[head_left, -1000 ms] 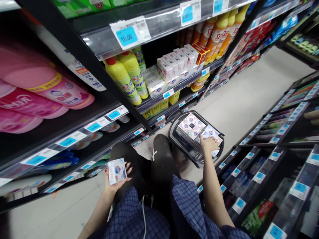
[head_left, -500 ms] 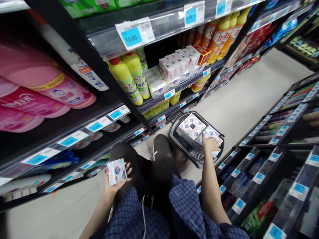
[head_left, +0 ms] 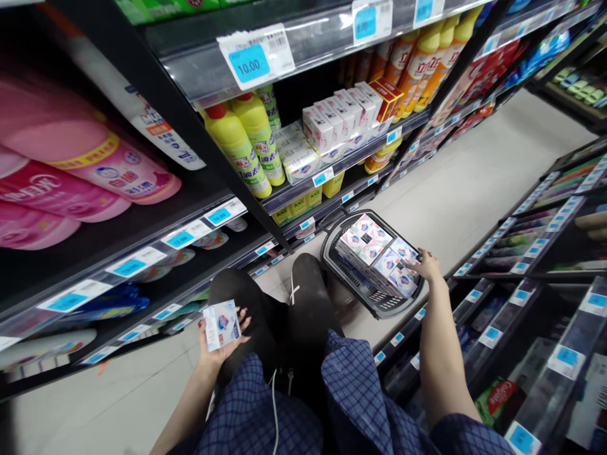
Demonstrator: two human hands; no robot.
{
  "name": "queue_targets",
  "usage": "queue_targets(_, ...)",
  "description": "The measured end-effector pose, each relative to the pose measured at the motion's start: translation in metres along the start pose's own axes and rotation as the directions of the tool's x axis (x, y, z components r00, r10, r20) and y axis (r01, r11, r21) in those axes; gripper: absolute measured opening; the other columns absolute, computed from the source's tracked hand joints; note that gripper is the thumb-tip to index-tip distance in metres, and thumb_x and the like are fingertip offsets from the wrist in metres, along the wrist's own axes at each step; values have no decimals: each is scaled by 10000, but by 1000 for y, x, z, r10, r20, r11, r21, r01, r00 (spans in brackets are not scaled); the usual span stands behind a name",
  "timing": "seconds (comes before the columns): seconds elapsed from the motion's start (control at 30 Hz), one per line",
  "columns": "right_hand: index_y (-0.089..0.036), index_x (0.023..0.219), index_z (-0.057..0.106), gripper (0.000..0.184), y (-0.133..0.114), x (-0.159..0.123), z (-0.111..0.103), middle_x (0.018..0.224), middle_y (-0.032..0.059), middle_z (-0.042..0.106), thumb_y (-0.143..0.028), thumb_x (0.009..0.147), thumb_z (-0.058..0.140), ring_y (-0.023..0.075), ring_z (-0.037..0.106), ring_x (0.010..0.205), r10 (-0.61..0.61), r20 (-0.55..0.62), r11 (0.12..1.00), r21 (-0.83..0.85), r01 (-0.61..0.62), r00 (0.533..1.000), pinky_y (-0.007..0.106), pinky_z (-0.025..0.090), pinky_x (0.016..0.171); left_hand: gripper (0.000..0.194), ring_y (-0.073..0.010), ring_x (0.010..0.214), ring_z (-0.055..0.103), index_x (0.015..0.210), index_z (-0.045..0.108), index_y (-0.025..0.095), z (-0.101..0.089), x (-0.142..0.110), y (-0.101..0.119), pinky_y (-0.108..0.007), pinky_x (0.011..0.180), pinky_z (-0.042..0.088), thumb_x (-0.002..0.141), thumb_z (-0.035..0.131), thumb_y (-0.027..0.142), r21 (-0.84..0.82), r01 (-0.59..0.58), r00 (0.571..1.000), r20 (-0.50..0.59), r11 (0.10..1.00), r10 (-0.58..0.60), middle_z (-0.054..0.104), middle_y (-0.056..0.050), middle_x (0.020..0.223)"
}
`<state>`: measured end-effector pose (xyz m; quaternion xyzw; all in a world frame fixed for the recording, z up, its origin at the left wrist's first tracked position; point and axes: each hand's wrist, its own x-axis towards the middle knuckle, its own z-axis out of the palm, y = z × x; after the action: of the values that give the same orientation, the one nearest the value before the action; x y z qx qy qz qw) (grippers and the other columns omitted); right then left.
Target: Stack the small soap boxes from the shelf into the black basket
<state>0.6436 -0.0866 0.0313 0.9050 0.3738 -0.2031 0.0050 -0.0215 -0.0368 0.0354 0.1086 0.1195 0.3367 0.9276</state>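
My left hand (head_left: 220, 341) is closed around a white and blue soap box (head_left: 221, 325), its printed front facing up, above my left knee. My right hand (head_left: 429, 264) is at the right rim of a dark shopping basket (head_left: 393, 308) on the floor, its fingers straddling the rim by the handle joint. Inside the basket, pink-patterned soap boxes (head_left: 365, 239) lie towards the far left. Beside them, nearer my right hand, are blue and white soap boxes (head_left: 389, 260). My right fingers partly cover the edge of these.
Shelves with yellow bottles (head_left: 237, 148), white soap cartons (head_left: 332, 123) and pink bottles (head_left: 90, 161) rise on the left. A low rack (head_left: 493, 335) with price tags lines the right. The tiled floor (head_left: 469, 177) runs between them; my knees (head_left: 310, 291) are close to the basket.
My right hand has moved right, off the blue and white soap boxes to the basket's rim, uncovering the boxes. My left hand still holds its soap box in the same place.
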Motion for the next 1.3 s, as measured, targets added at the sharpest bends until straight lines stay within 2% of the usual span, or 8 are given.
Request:
queue_targets(0.13, -103, 1426, 455, 862, -4, -7, 1, 1360, 223, 517, -300, 652, 780, 328, 532, 1231, -11, 6, 1000, -12, 11, 1000, 412, 372, 1063, 640, -279, 1326, 521, 1368, 537, 311, -4, -1, 0, -460, 988, 511, 809, 582, 619, 9, 4, 997, 73, 1000, -5, 564, -35, 1430)
queue_targets(0.33, -37, 1380, 494, 772, 12, -54, 8, 1256, 249, 588, -367, 728, 744, 331, 543, 1230, 199, 41, 976, 82, -202, 979, 392, 413, 1028, 672, -249, 1090, 685, 1197, 654, 399, -2, -8, -5, -398, 775, 601, 771, 391, 847, 148, -22, 953, -296, 989, 66, 703, 53, 1209)
queue_targets(0.6, -48, 1340, 509, 872, 17, -135, 16, 1286, 267, 567, -540, 656, 735, 356, 577, 1183, 220, 9, 931, 296, -213, 975, 448, 436, 1029, 626, -283, 928, 709, 1063, 723, 348, 0, 0, -5, -454, 726, 608, 689, 548, 819, 213, 14, 858, -505, 977, 98, 752, 44, 1018)
queue_targets(0.73, -136, 1225, 583, 737, -41, -160, 3, 1148, 183, 644, -636, 688, 649, 292, 652, 903, 136, -104, 766, 642, -38, 985, 462, 515, 860, 634, -194, 690, 631, 1054, 691, 189, 43, 33, -19, -530, 792, 586, 600, 770, 625, 217, 25, 823, -559, 976, 104, 701, -25, 811)
queue_targets(0.83, -205, 1135, 628, 632, -122, -190, -9, 1035, 111, 677, -643, 686, 705, 254, 636, 877, -182, -71, 519, 840, 157, 981, 427, 523, 825, 782, -180, 606, 563, 1045, 633, 124, 91, 76, -29, -557, 754, 566, 493, 804, 651, 336, 51, 852, -506, 940, 134, 634, -34, 734)
queue_targets(0.97, -238, 1211, 642, 618, -224, -238, -14, 1174, 103, 675, -655, 758, 697, 254, 627, 1061, -585, -1, 134, 986, 97, 811, 420, 496, 971, 753, -247, 936, 612, 1126, 534, 192, 169, 124, -38, -468, 959, 494, 540, 848, 545, 806, 53, 861, -336, 589, 382, 640, -58, 1004)
queue_targets(1.13, -248, 1110, 685, 736, -273, -255, -5, 1104, 92, 726, -836, 672, 620, 319, 605, 1198, -468, 144, -223, 936, -274, 872, 493, 503, 995, 545, -307, 1264, 495, 1301, 408, 184, 246, 134, -48, -519, 1110, 381, 856, 624, 413, 977, 137, 941, -180, 163, 285, 513, -166, 1321)
queue_targets(1.3, -262, 1002, 712, 613, -267, -256, -12, 1055, 52, 749, -774, 666, 684, 315, 617, 1206, -386, 222, -261, 904, -338, 895, 492, 499, 1026, 980, -358, 1436, 308, 1515, 255, 240, 256, 125, -58, -554, 1209, 270, 698, 788, 335, 995, 90, 963, -99, 47, 250, 310, -173, 1452)
